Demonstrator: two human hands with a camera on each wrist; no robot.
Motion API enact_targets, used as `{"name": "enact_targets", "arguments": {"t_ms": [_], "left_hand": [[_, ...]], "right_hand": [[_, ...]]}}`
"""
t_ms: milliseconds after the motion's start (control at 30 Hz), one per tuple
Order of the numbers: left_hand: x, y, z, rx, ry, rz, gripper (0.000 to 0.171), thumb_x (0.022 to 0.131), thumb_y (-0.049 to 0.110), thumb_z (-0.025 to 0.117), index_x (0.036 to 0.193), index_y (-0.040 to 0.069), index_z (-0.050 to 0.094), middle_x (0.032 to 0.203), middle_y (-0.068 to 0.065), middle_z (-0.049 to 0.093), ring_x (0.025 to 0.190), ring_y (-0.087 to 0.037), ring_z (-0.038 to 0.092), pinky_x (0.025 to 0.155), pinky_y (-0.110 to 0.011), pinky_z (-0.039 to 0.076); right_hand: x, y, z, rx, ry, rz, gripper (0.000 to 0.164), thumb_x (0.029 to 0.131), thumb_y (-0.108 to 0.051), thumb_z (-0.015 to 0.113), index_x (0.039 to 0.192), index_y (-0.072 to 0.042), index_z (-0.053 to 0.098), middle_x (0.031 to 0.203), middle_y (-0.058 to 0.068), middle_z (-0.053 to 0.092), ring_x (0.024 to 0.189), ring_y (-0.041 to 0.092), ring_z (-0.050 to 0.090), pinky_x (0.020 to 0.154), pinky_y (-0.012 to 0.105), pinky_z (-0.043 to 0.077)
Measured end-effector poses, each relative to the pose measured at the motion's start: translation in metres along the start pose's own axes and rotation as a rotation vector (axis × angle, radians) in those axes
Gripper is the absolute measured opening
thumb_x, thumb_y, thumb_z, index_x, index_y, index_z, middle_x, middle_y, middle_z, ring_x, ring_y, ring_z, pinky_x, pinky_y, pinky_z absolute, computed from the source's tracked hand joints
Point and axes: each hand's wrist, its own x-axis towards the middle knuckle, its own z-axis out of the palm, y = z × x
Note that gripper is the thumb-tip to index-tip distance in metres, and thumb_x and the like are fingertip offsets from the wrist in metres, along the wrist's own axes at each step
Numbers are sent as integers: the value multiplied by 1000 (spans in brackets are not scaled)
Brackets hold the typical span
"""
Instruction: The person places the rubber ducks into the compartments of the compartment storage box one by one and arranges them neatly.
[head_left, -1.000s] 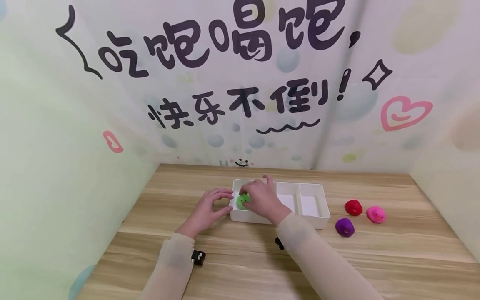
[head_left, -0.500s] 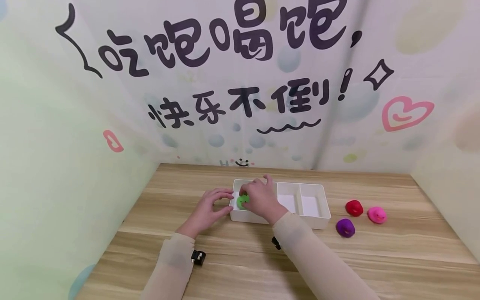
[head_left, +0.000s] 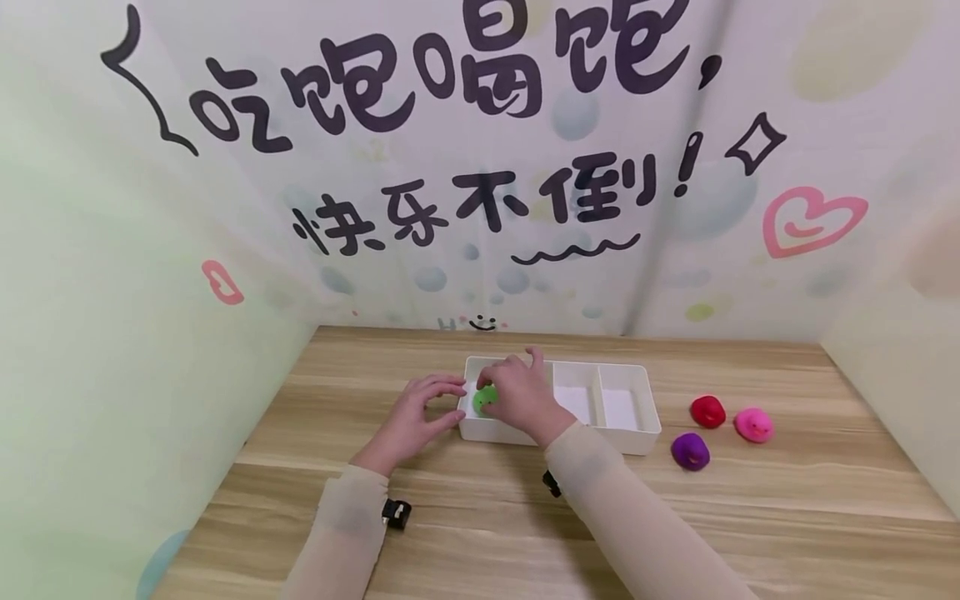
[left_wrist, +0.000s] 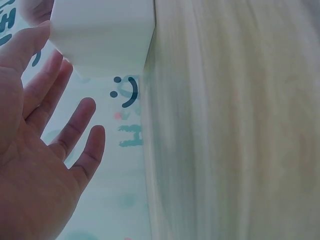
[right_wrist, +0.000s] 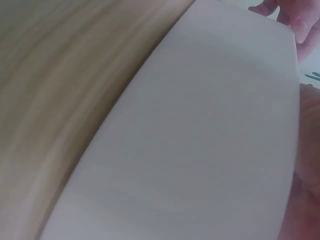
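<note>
Scarcely anything has moved since the earlier frames; the head view has tipped very slightly, while both hands and all the toys keep their places. Such stillness suggests that the small bright-green, round toy with a little face [head_left: 482, 402] is about where it is wanted, though not yet let go; it sits at the left end of the long white plastic divided tray [head_left: 487, 431], within the leftmost compartment, and the right hand [head_left: 522, 398] clamps it between thumb and fingers; whether it bears on the compartment floor cannot be told. At the tray's left end the left hand [head_left: 411, 425] touches the wall with its fingertips, thumb and fingers apart, seemingly steadying it.

To the right of the tray, on the pale wood-grain table [head_left: 480, 533], lie a glossy red toy [head_left: 708, 412], a pink duck-like toy [head_left: 753, 425] and a deep-purple rounded toy [head_left: 691, 452]; the purple one lies nearer than the other two; the right hand hides part of the tray's middle, and the beige right sleeve [head_left: 637, 508] slants across the table between the tray and the near side.
</note>
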Motion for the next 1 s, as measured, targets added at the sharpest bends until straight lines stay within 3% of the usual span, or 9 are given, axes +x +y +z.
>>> {"name": "enact_targets", "arguments": {"t_ms": [300, 1000], "left_hand": [[0, 1, 1, -4, -10, 3, 29, 94, 22, 78, 122, 15, 72, 144, 3, 61, 132, -27, 49, 106, -57, 46], [1, 3, 2, -12, -2, -22, 28, 95, 22, 77, 122, 15, 72, 144, 3, 61, 133, -28, 49, 104, -58, 47]], "right_hand": [[-11, 7, -6, 67, 72, -50, 26, 85, -30, 87, 107, -20, 77, 123, 0, 73, 125, 25, 61, 120, 67, 15], [-55, 40, -26, 108, 302, -49, 19, 86, -19, 85, 102, -18, 75, 116, 1, 71, 118, 25, 62, 114, 68, 22]]}}
